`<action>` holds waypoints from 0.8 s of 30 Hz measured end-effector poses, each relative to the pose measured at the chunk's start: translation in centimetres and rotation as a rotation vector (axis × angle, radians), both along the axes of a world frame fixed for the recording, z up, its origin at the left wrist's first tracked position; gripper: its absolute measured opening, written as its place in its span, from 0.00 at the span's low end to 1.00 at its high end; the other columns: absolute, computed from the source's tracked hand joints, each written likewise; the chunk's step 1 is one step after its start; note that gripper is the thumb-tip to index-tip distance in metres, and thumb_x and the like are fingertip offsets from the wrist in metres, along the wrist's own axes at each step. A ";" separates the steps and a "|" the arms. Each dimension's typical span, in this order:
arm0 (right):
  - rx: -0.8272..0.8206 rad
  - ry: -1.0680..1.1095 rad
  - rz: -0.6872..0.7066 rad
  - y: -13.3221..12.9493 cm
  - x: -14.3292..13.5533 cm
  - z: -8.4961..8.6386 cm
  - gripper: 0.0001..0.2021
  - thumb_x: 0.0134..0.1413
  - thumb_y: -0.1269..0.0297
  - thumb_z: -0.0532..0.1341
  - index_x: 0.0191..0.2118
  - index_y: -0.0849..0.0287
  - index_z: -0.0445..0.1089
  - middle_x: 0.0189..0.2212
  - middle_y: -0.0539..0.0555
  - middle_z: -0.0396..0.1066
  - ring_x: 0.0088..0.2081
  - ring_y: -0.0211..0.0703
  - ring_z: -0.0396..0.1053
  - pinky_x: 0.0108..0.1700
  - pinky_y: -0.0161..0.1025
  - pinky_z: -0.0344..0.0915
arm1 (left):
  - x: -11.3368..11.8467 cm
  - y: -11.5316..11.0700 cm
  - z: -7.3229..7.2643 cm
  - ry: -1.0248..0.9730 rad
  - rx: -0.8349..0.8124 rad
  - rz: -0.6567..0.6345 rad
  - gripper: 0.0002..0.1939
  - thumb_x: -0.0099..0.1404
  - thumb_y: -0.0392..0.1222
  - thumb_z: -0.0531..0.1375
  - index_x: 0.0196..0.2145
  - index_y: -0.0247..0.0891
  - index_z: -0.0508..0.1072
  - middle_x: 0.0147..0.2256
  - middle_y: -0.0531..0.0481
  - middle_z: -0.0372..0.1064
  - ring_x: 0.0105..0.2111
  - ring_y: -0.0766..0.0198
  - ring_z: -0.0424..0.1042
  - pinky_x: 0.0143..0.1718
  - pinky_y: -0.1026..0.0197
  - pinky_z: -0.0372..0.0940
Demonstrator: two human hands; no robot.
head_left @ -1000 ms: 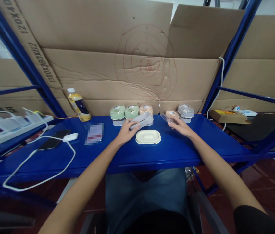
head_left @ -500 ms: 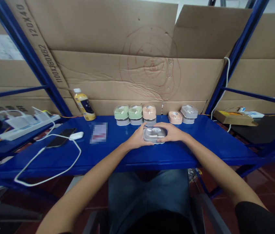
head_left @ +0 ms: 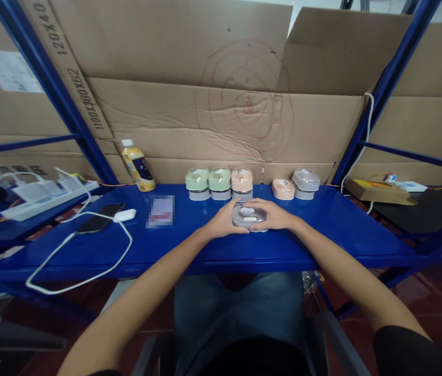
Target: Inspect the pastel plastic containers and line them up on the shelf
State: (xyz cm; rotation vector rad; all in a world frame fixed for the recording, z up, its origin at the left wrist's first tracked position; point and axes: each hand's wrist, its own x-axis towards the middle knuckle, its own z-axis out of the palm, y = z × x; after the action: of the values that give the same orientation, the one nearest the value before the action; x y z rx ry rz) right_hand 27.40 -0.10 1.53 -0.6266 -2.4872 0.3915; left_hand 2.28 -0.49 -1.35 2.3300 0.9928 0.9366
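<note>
Near the front of the blue shelf, a small grey oval container (head_left: 249,221) with a pale tab and a round sticker on top is held between my two hands. My left hand (head_left: 223,221) curls around its left side, thumb at the front and fingers at the back. On the opposite side, my right hand (head_left: 276,215) wraps it the same way. Something whitish shows under its front right edge, too hidden to name. Just behind stand two green containers (head_left: 198,180) (head_left: 219,180) and a pink one (head_left: 241,180), all with pale grey lower parts.
At the back right are a low pink piece (head_left: 283,189) and a grey container (head_left: 306,183). To the left sit a yellow bottle (head_left: 139,166), a blurred card (head_left: 160,211), a phone (head_left: 99,219) and a white cable (head_left: 87,287). Cardboard (head_left: 166,120) backs the blue shelf (head_left: 346,230).
The grey container has turned or tilted slightly in my hands; its sticker sits a little further left. Both hands keep their hold. The camera view has shifted slightly.
</note>
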 end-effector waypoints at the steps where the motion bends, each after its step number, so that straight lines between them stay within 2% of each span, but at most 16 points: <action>1: -0.002 0.008 0.000 0.0 0.1 -0.1 0.37 0.53 0.48 0.74 0.66 0.51 0.68 0.63 0.60 0.68 0.63 0.56 0.68 0.65 0.57 0.64 | 0.0 0.0 0.0 -0.001 0.004 -0.006 0.59 0.47 0.58 0.78 0.69 0.40 0.56 0.66 0.34 0.62 0.65 0.35 0.65 0.65 0.36 0.61; 12: -0.081 0.083 -0.046 0.4 0.3 -0.9 0.37 0.50 0.48 0.75 0.65 0.51 0.69 0.61 0.59 0.70 0.62 0.57 0.69 0.66 0.58 0.64 | -0.4 0.6 -0.7 0.013 0.017 -0.005 0.62 0.46 0.59 0.78 0.70 0.41 0.54 0.65 0.33 0.62 0.65 0.34 0.64 0.64 0.34 0.61; 17: -0.049 0.029 -0.071 -0.4 0.5 -0.8 0.37 0.56 0.45 0.71 0.68 0.48 0.64 0.63 0.60 0.67 0.64 0.57 0.67 0.66 0.59 0.64 | -0.5 0.5 -0.6 0.001 0.037 -0.019 0.59 0.47 0.58 0.78 0.69 0.41 0.56 0.63 0.35 0.66 0.62 0.36 0.68 0.63 0.36 0.64; 19: -0.017 -0.043 -0.130 -1.7 1.1 -0.7 0.40 0.59 0.44 0.68 0.72 0.49 0.58 0.66 0.62 0.62 0.65 0.59 0.65 0.65 0.58 0.65 | -0.4 0.5 -0.6 -0.032 0.042 -0.055 0.54 0.50 0.56 0.77 0.68 0.40 0.59 0.63 0.35 0.67 0.61 0.38 0.70 0.62 0.38 0.66; 21: 0.029 -0.148 -0.219 -3.7 2.1 -0.4 0.43 0.61 0.42 0.65 0.75 0.50 0.50 0.68 0.65 0.57 0.66 0.62 0.64 0.63 0.57 0.67 | -0.4 0.7 -0.8 -0.071 0.049 -0.103 0.45 0.57 0.54 0.74 0.66 0.40 0.62 0.62 0.36 0.69 0.59 0.42 0.72 0.61 0.40 0.68; 24: 0.103 -0.342 -0.434 -6.9 3.8 0.2 0.44 0.63 0.42 0.62 0.77 0.52 0.45 0.65 0.69 0.61 0.59 0.67 0.70 0.56 0.57 0.71 | -0.2 1.2 -1.3 -0.050 0.102 -0.080 0.26 0.67 0.47 0.65 0.60 0.38 0.68 0.56 0.37 0.74 0.56 0.47 0.75 0.60 0.42 0.70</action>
State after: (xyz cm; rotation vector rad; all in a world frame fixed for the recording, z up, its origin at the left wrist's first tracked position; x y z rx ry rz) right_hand 31.23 -7.04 1.74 -1.2430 -2.5612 -0.0119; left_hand 2.04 0.67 -2.60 2.3981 0.8447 1.0301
